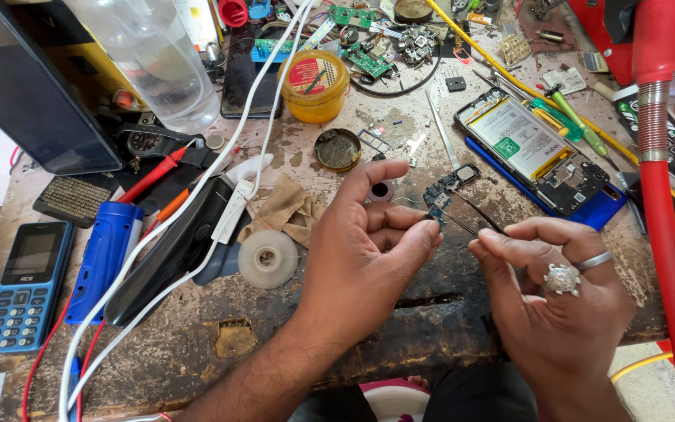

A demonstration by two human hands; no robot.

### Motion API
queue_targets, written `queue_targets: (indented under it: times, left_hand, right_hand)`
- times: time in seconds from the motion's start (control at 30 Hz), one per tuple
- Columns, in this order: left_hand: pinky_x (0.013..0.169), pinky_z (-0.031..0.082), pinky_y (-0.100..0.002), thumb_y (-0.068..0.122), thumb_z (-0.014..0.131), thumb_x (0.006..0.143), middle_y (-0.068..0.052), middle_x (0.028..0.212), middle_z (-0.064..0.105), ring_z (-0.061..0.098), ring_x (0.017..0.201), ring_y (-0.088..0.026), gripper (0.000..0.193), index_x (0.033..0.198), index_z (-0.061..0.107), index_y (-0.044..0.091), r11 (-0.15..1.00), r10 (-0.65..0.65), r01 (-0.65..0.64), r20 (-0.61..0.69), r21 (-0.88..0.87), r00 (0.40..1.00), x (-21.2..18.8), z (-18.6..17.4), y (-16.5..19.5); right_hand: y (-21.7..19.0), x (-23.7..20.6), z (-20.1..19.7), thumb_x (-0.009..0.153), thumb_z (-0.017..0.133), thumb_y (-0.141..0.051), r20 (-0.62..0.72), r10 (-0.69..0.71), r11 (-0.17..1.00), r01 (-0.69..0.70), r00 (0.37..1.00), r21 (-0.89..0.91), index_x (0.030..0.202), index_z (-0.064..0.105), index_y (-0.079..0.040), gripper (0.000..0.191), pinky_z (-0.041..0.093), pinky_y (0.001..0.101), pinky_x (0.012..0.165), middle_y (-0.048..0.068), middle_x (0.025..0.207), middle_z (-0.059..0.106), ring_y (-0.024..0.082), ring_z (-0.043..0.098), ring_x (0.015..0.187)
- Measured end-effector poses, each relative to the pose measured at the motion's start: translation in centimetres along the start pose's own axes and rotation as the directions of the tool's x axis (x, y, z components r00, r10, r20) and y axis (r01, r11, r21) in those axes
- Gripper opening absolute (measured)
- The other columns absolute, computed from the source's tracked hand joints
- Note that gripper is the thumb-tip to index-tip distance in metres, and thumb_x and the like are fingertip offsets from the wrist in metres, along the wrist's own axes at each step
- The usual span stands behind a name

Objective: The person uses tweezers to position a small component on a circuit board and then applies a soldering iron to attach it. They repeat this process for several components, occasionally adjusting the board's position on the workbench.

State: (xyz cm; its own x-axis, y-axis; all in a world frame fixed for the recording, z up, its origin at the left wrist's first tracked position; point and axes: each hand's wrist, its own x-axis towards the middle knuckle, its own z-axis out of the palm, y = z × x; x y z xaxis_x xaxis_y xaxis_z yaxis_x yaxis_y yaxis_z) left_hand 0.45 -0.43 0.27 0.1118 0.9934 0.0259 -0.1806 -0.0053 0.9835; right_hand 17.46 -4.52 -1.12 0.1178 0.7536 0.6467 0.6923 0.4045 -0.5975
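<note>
Blue keypad phone [26, 286], yellow tub [313, 87], red hose [662, 211], white cable [197, 211]

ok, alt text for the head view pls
Two bare hands over a cluttered, worn repair bench: the left hand pinches a small circuit board while the right hand, wearing rings, holds tweezers to it. An opened smartphone lies behind, a blue keypad phone far left.

My left hand [365, 250] is reaching in from the lower left with its back turned up, thumb stretched upward and the other fingers curling in toward a pinch. My right hand [560, 293] is coming up from the lower right, fingers folded into a loose fist, thumb and forefinger pressing together at the tip, two rings showing on it.
</note>
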Motion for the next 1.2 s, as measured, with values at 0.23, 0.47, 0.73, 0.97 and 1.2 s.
queue_targets:
  times: [0.23, 0.47, 0.73, 0.97, 1.2]
  left_hand:
    - [0.068, 0.06, -0.023, 0.002, 0.069, 0.088, -0.01, 0.091, 0.075, 0.074, 0.08, -0.009, 0.055, 0.139, 0.048, 0.0, 1.0, -0.009, 0.009, 0.003, -0.003, 1.0, 0.06, -0.03, 0.1]
    - [0.068, 0.06, -0.023, 0.002, 0.068, 0.088, -0.01, 0.091, 0.076, 0.075, 0.08, -0.01, 0.056, 0.139, 0.047, 0.0, 1.0, -0.001, 0.001, -0.001, 0.002, 1.0, 0.12, -0.1, 0.1]
    - [0.069, 0.062, -0.024, 0.001, 0.068, 0.088, -0.01, 0.092, 0.075, 0.075, 0.082, -0.011, 0.056, 0.14, 0.047, 0.0, 1.0, -0.008, 0.009, 0.01, -0.025, 1.0, 0.18, -0.04, -0.05]
    - [0.07, 0.063, -0.024, 0.001, 0.067, 0.088, -0.01, 0.092, 0.074, 0.075, 0.083, -0.011, 0.056, 0.14, 0.046, 0.0, 0.998, -0.024, 0.025, 0.015, -0.049, 1.0, 0.13, 0.01, -0.05]
    - [0.07, 0.062, -0.024, 0.001, 0.068, 0.088, -0.01, 0.091, 0.073, 0.076, 0.082, -0.011, 0.057, 0.14, 0.045, 0.0, 0.999, -0.037, 0.037, 0.003, -0.033, 0.999, 0.17, 0.04, 0.17]
  right_hand:
    - [-0.1, -0.11, -0.31, 0.084, 0.086, -0.002, -0.015, 0.043, 0.998, -0.043, 0.999, -0.051, 0.098, 0.076, -0.011, 0.02, 0.046, 0.0202, 0.056, 0.005, 0.101, 0.066, 0.005, 0.059, 0.07]
    - [-0.11, 0.06, -0.4, 0.083, 0.087, -0.002, -0.021, 0.052, 0.998, -0.053, 0.998, -0.034, 0.098, 0.076, -0.011, 0.02, 0.043, 0.0193, 0.055, 0.004, 0.102, 0.066, 0.004, 0.056, 0.066]
    - [0.01, 0.15, -0.07, 0.086, 0.087, -0.002, -0.031, -0.028, 0.998, 0.026, 0.999, -0.056, 0.1, 0.075, -0.011, 0.02, 0.045, 0.0185, 0.057, 0.004, 0.104, 0.065, 0.004, 0.056, 0.069]
    - [0.02, 0.11, -0.11, 0.084, 0.088, -0.002, -0.029, -0.014, 0.997, 0.011, 0.999, -0.081, 0.097, 0.075, -0.01, 0.02, 0.044, 0.0211, 0.056, 0.005, 0.102, 0.066, 0.004, 0.054, 0.065]
    - [0.27, 0.12, -0.33, 0.088, 0.087, -0.002, -0.027, -0.055, 0.997, 0.053, 0.998, -0.062, 0.102, 0.076, -0.011, 0.02, 0.047, 0.0197, 0.06, 0.005, 0.105, 0.066, 0.005, 0.061, 0.076]
